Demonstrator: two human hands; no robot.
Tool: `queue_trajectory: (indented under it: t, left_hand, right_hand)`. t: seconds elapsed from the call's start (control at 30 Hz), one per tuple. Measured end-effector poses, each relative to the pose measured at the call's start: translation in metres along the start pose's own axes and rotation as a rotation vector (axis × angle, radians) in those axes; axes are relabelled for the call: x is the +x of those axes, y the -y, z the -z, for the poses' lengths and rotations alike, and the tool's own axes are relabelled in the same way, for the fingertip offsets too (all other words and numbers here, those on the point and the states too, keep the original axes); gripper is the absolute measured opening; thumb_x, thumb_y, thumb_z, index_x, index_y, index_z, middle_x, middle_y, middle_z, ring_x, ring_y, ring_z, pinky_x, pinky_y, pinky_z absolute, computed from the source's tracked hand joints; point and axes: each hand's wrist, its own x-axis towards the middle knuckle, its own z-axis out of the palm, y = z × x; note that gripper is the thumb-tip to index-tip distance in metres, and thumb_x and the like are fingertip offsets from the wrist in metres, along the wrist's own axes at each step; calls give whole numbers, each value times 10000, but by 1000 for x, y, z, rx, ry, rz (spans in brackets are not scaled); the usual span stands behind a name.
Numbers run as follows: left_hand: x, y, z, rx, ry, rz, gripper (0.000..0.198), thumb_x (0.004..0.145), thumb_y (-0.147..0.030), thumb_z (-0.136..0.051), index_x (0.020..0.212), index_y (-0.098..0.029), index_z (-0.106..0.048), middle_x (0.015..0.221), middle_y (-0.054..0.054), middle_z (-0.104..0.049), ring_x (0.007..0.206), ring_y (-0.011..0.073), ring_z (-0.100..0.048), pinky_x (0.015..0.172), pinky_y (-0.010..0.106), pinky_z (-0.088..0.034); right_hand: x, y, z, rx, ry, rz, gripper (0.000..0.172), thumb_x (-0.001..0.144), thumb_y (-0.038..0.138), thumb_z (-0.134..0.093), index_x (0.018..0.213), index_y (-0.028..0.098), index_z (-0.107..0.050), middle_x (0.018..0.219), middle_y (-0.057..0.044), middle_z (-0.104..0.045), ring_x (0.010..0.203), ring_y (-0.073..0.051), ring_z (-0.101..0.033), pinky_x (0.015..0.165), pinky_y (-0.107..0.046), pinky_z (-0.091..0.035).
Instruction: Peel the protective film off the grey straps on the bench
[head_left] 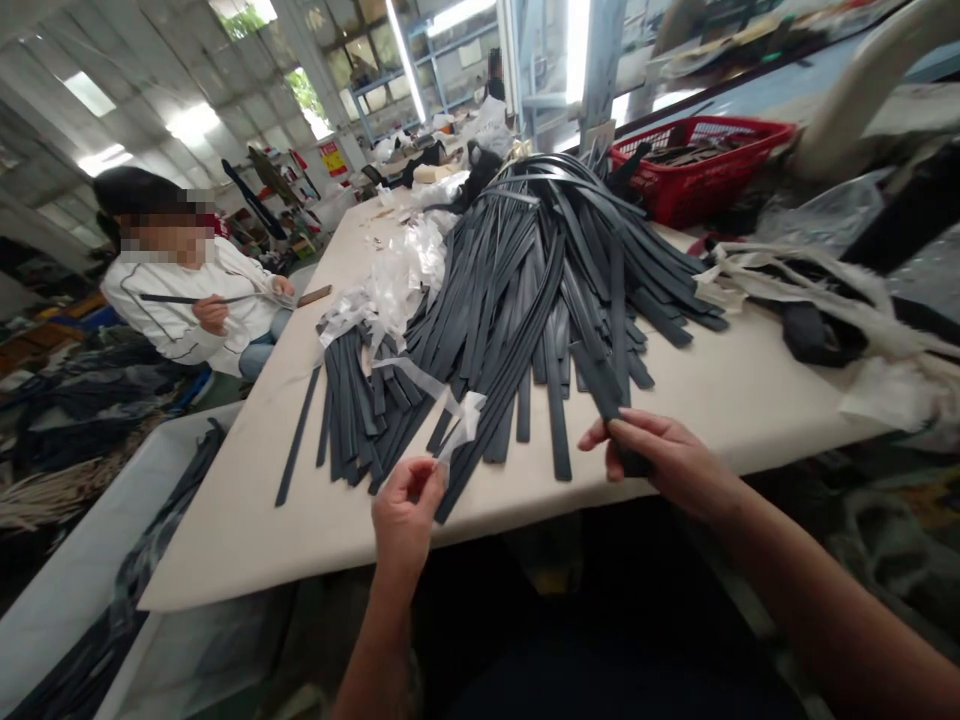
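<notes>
Tabletop margin shows between hands, below dark strips

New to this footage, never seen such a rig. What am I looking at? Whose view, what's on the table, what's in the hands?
There is no robot here: one person works with two bare hands. The single picture comes from a camera on their head, looking forward and down, so their arms enter from the bottom.

On the pale table lies a big pile of long, flat, dark strips, with crumpled white scraps at its left. A red basket is behind the pile, to the right.

The left hand pinches a thin white ribbon. The right hand holds a dark strip. I can't tell what either is made of.

The co-worker seated at the left is someone else.
</notes>
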Motion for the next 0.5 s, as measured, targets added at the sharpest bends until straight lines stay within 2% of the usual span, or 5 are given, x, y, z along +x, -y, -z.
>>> queue_trajectory:
  t: [0.1, 0.17, 0.27, 0.33, 0.5]
  left_hand:
    - [-19, 1, 0, 337, -80, -278, 118, 873, -317, -634, 914, -222, -693, 821, 9, -713, 736, 156, -654, 758, 289, -530]
    - [-23, 2, 4, 430, -89, -459, 96, 891, -255, -617, 937, -224, -695, 851, 19, -726, 779, 162, -674, 793, 296, -536]
    - [-25, 6, 14, 491, -139, -690, 128, 867, -174, -646, 972, -223, -701, 879, 31, -733, 814, 166, -688, 815, 305, -544]
    - [-25, 9, 21, 529, -172, -796, 208, 837, -134, -676, 1016, -235, -706, 905, 36, -733, 819, 169, -686, 805, 312, -544]
    - [-27, 7, 37, 525, -180, -949, 347, 782, -68, -717, 1062, -271, -706, 944, 31, -708, 867, 178, -669, 824, 336, -550]
  right_hand:
    - [-9, 0, -30, 193, 324, -220, 513, 858, 561, -657, 1132, 133, -722, 584, -21, -643, 538, -134, -608, 541, -217, -483]
    - [-7, -4, -46, 325, 403, -303, 476, 873, 504, -660, 1175, 139, -706, 621, -28, -673, 536, -127, -618, 542, -207, -502]
    - [4, -10, -62, 480, 399, -327, 314, 888, 401, -661, 1086, 165, -723, 1000, -103, -747, 553, -98, -634, 536, -197, -547]
    - [14, -14, -69, 506, 377, -339, 242, 896, 355, -660, 1043, 172, -721, 1232, -126, -676, 576, -87, -651, 528, -197, -573]
    - [38, -17, -80, 435, 347, -377, 230, 919, 337, -651, 1075, 185, -724, 1159, -90, -678, 570, -77, -652, 535, -198, -608]
